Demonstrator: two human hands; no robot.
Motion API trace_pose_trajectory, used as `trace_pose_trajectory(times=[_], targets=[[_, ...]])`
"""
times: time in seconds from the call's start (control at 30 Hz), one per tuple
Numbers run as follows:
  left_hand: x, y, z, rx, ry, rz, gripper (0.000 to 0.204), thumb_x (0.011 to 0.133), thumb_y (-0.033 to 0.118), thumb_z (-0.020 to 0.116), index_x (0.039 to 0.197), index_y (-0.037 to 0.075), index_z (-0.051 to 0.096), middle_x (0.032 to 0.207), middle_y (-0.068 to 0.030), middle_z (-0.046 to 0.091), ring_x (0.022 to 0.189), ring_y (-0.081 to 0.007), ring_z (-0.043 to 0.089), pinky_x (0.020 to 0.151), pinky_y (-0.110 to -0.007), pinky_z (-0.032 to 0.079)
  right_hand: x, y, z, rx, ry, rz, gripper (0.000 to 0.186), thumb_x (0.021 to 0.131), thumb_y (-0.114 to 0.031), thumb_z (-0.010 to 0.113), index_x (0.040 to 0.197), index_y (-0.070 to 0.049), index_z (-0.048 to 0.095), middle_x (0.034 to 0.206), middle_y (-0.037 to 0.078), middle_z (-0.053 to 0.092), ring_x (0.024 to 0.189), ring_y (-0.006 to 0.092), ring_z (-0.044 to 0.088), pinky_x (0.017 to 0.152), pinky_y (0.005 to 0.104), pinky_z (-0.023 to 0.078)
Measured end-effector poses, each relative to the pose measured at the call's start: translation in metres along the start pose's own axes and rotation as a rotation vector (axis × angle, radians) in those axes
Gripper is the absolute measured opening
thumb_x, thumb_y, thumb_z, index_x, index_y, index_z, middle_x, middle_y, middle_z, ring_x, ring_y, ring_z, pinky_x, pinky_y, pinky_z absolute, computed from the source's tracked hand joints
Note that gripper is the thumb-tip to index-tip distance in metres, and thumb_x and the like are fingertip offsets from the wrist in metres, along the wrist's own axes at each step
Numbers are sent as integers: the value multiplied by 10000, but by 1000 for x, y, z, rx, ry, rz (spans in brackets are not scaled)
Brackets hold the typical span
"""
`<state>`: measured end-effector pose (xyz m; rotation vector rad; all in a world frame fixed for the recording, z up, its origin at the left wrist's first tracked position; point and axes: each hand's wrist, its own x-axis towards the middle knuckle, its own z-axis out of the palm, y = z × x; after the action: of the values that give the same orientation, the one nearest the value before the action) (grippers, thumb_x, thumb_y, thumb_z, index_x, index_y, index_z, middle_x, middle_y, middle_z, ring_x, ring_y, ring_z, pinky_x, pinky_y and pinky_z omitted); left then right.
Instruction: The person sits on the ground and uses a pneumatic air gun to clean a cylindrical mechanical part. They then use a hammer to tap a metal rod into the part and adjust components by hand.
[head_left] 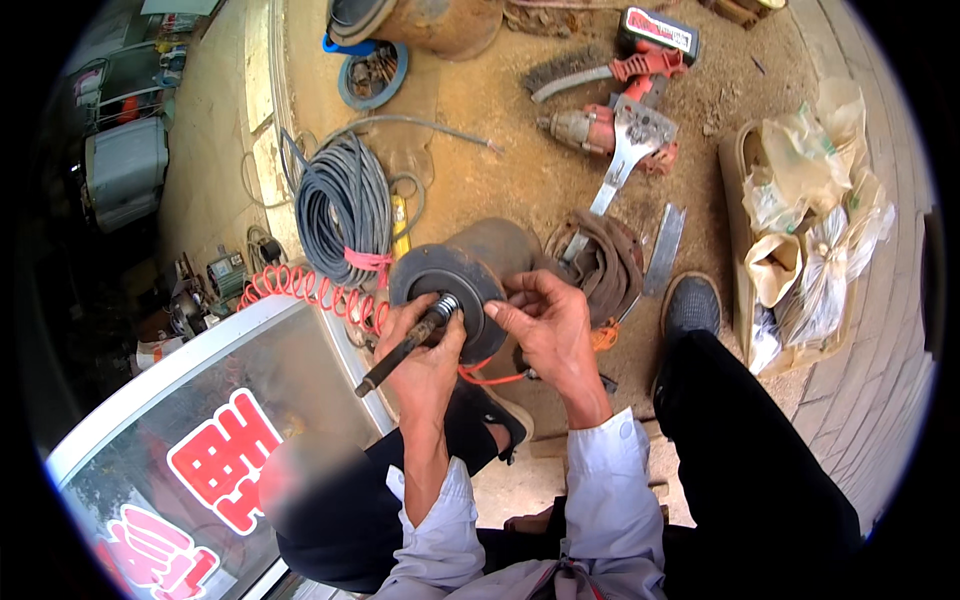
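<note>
Far left, the grey cable coil (342,205) lay above the red coiled hose (312,290), both left of your work. Next, the dark shaft (398,354): long axis diagonal, free end down-left toward you, other end up-right at the disc's centre. Your left hand (428,358) was closed around its upper part, thumb and finger on either side by the spring (449,303). That was the nearer hand to the shaft. The black disc (476,288) faced you, with the rusty cylinder (503,240) behind it, up-right. Your right hand (550,325) sat at the disc's right rim, fingers part-curled, thumb and forefinger nearly together; couldn't tell if they pinched anything. The disc lay directly left of it, shaft beyond. Farther right: brown cloth-like bundle (612,265), then a flat metal bar (665,250).
</note>
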<state>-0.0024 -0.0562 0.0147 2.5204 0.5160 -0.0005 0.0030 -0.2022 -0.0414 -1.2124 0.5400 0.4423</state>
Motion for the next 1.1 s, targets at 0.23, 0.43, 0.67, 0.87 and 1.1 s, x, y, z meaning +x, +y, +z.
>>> trace_pose_trajectory(times=[0.23, 0.43, 0.67, 0.87, 1.1], targets=[[-5, -11, -6, -125, -60, 3, 379, 790, 42, 804, 1152, -18, 712, 1005, -157, 702, 902, -237, 721, 741, -324, 594, -6, -5, 2, -35, 18, -28, 327, 864, -33, 820, 1124, 107, 682, 844, 86, 722, 752, 112, 651, 666, 269, 552], [-29, 18, -74, -266, -39, -121, 496, 815, -29, 748, 1290, -75, 616, 1198, -184, 639, 987, -217, 706, 784, -321, 620, -29, -31, 9, -450, 151, -268, 448, 843, -224, 782, 1134, 100, 674, 906, 278, 726, 864, 423, 725, 804, 465, 553], [-52, 78, -206, -368, 144, 211, 488, 841, 29, 754, 1302, -55, 619, 1357, -159, 578, 1102, -232, 640, 891, -371, 578, -117, -151, 5, -563, 146, -611, 419, 840, -224, 770, 1097, 92, 673, 906, 291, 703, 858, 438, 701, 778, 501, 532], [-63, 85, -304, -138, 280, 430, 473, 813, 115, 759, 1253, -35, 675, 1418, -204, 594, 1125, -283, 680, 876, -386, 569, -207, -256, -3, -947, -10, -1026, 331, 838, -180, 775, 1004, 82, 658, 812, 269, 677, 791, 449, 683, 691, 506, 517], [-63, 4, -328, 159, 191, 313, 473, 829, 190, 784, 1243, -17, 687, 1352, -231, 619, 1166, -364, 650, 989, -418, 510, -270, -325, -28, -1409, -54, -1050, 251, 831, -116, 748, 973, 73, 664, 798, 252, 684, 773, 414, 688, 698, 478, 521]])
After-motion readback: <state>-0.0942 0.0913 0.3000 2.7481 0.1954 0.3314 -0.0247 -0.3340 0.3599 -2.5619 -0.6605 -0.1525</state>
